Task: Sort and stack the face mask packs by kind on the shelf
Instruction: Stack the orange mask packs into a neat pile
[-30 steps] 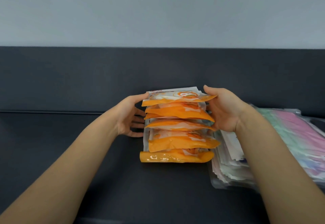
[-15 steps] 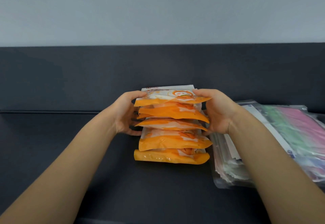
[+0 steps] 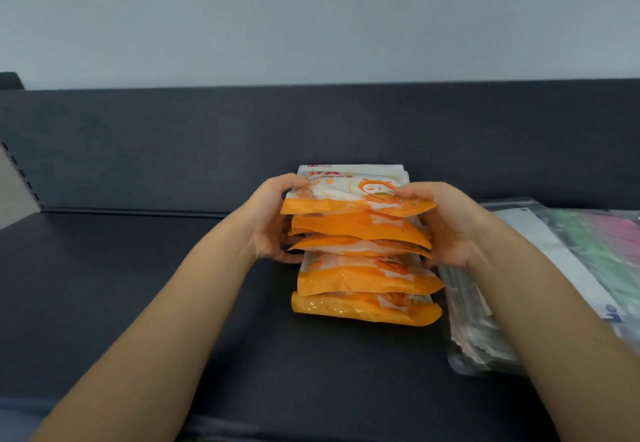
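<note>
My left hand and right hand clasp the upper orange mask packs from either side, thumbs curled over the top pack. The stack stands on the dark shelf, just beside the clear pastel packs, which are piled on my right.

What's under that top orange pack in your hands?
Four more orange packs, stacked on the shelf. The left hand and right hand grip the upper ones, covering their ends; only front edges show.
</note>
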`<state>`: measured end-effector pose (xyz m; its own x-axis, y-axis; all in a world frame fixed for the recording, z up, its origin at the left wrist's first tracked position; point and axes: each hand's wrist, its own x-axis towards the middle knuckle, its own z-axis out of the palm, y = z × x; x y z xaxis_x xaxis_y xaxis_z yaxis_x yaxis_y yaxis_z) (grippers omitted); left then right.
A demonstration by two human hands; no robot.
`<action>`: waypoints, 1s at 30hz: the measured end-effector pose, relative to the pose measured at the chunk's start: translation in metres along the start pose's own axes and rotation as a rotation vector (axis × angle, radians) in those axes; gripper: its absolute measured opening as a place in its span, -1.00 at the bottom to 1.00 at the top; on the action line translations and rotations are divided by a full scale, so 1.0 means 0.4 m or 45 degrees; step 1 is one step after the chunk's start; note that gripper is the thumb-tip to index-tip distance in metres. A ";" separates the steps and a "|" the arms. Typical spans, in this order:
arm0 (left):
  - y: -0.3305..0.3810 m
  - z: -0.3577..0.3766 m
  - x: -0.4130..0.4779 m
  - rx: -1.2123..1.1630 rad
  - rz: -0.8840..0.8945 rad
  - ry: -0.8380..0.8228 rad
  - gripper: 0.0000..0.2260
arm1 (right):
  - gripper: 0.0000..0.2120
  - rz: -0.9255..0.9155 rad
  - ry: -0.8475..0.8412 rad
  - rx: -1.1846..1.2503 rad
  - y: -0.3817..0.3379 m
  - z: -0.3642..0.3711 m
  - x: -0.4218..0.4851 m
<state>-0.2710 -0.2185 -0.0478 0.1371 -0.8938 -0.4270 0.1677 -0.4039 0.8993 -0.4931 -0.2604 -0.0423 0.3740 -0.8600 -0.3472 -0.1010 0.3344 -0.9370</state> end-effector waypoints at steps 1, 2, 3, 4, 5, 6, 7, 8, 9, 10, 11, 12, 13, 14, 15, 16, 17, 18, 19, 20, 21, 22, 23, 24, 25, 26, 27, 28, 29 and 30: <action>-0.001 0.007 -0.001 -0.001 -0.007 0.007 -0.64 | -0.71 -0.006 0.018 0.005 0.000 0.001 -0.002; -0.001 0.016 -0.003 -0.003 -0.014 0.008 -0.63 | -0.75 -0.008 0.026 0.011 -0.001 0.002 -0.006; -0.001 0.023 -0.006 -0.007 -0.020 0.006 -0.63 | -0.79 0.001 0.023 0.015 -0.003 0.003 -0.009; 0.000 0.028 -0.009 -0.012 -0.027 0.007 -0.62 | -0.83 0.017 0.015 0.013 -0.006 0.005 -0.013; 0.001 0.030 -0.016 -0.013 -0.035 0.009 -0.63 | -0.84 0.035 0.007 -0.003 -0.010 0.009 -0.018; 0.004 0.028 -0.023 -0.016 -0.048 0.010 -0.63 | -0.83 0.051 0.007 -0.024 -0.017 0.016 -0.023; 0.007 0.019 -0.031 -0.019 -0.059 0.010 -0.64 | -0.79 0.066 0.015 -0.036 -0.023 0.026 -0.027; 0.011 0.004 -0.043 -0.017 -0.067 0.005 -0.66 | -0.75 0.075 0.028 -0.037 -0.027 0.042 -0.031; 0.014 -0.017 -0.055 -0.014 -0.069 -0.005 -0.69 | -0.73 0.074 0.037 -0.034 -0.029 0.064 -0.035; 0.018 -0.042 -0.066 -0.017 -0.072 -0.018 -0.71 | -0.73 0.064 0.031 -0.024 -0.029 0.089 -0.037; 0.023 -0.074 -0.075 -0.022 -0.070 -0.021 -0.72 | -0.75 0.052 0.019 -0.012 -0.028 0.121 -0.038; 0.025 -0.110 -0.086 -0.020 -0.061 -0.012 -0.72 | -0.76 0.041 0.012 -0.001 -0.027 0.158 -0.037; 0.028 -0.149 -0.095 -0.016 -0.046 0.003 -0.72 | -0.74 0.036 0.009 0.003 -0.025 0.197 -0.035; 0.030 -0.190 -0.104 -0.014 -0.028 0.018 -0.71 | -0.71 0.031 0.009 0.007 -0.025 0.240 -0.030; 0.033 -0.231 -0.114 -0.015 -0.010 0.024 -0.72 | -0.68 0.029 0.015 0.010 -0.025 0.286 -0.023; 0.034 -0.274 -0.124 -0.021 0.008 0.026 -0.74 | -0.66 0.028 0.023 0.013 -0.026 0.334 -0.016; 0.036 -0.317 -0.135 -0.033 0.029 0.020 -0.76 | -0.65 0.028 0.027 0.015 -0.026 0.382 -0.010; 0.038 -0.362 -0.145 -0.045 0.049 0.015 -0.78 | -0.65 0.031 0.026 0.013 -0.026 0.432 -0.004; 0.039 -0.407 -0.153 -0.052 0.064 0.015 -0.78 | -0.65 0.032 0.022 0.012 -0.026 0.479 0.003; 0.040 -0.451 -0.161 -0.051 0.075 0.028 -0.78 | -0.65 0.030 0.019 0.011 -0.026 0.524 0.010; 0.042 -0.495 -0.168 -0.047 0.085 0.046 -0.78 | -0.65 0.028 0.017 0.011 -0.027 0.569 0.019; 0.044 -0.537 -0.174 -0.047 0.095 0.062 -0.79 | -0.64 0.024 0.017 0.010 -0.029 0.611 0.027; 0.046 -0.576 -0.179 -0.054 0.103 0.069 -0.81 | -0.63 0.016 0.021 0.009 -0.030 0.650 0.035; 0.049 -0.611 -0.183 -0.063 0.106 0.071 -0.82 | -0.63 0.008 0.024 0.008 -0.032 0.686 0.044; 0.051 -0.644 -0.187 -0.072 0.106 0.068 -0.83 | -0.63 0.002 0.025 0.008 -0.034 0.720 0.053; 0.054 -0.674 -0.188 -0.080 0.106 0.064 -0.83 | -0.62 -0.001 0.024 0.010 -0.036 0.751 0.061; 0.057 -0.701 -0.188 -0.087 0.107 0.059 -0.82 | -0.60 -0.003 0.025 0.015 -0.038 0.777 0.069; 0.060 -0.727 -0.185 -0.095 0.106 0.056 -0.82 | -0.58 -0.003 0.031 0.019 -0.039 0.800 0.077; 0.063 -0.750 -0.180 -0.105 0.106 0.053 -0.81 | -0.57 -0.002 0.040 0.021 -0.041 0.820 0.085; 0.065 -0.770 -0.176 -0.117 0.106 0.047 -0.79 | -0.56 -0.001 0.051 0.022 -0.042 0.837 0.091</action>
<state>0.0245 -0.1062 -0.0235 0.1900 -0.9150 -0.3558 0.2425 -0.3075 0.9201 -0.1689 -0.1683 -0.0266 0.3366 -0.8750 -0.3478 -0.0848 0.3397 -0.9367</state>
